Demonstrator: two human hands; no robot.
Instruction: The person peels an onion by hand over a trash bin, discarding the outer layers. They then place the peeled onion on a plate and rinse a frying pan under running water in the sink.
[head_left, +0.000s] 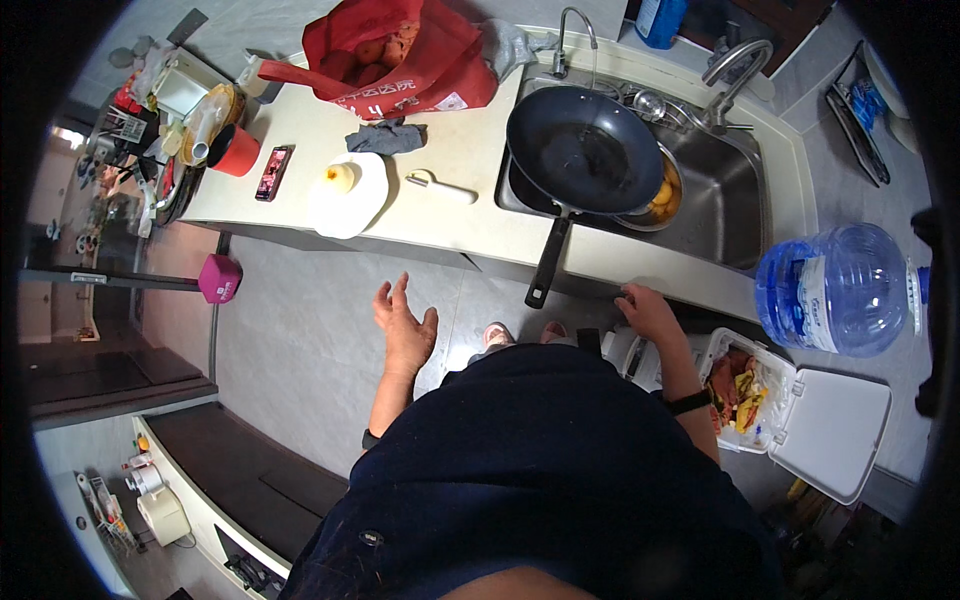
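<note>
My left hand (405, 326) is raised over the floor in front of the counter, fingers apart and holding nothing. Near the counter's front edge, below the sink, is my right hand (646, 311), its fingers bent; nothing shows in it. A dark frying pan (585, 154) rests across the sink's left part, its black handle pointing towards me. Partly under it, a metal bowl (670, 214) holds yellow pieces in liquid. On the counter, a white plate (367, 202) bears a pale peeled fruit or vegetable (339, 178). A white-handled peeler (450, 192) lies to its right, below a grey cloth (386, 139).
A red bag (420, 82) of round produce stands at the back. A phone (274, 174) and a red cup (234, 151) are at the left. Right of me are a large water bottle (862, 289) and an open white bin (791, 367). Two faucets rise behind the sink (739, 195).
</note>
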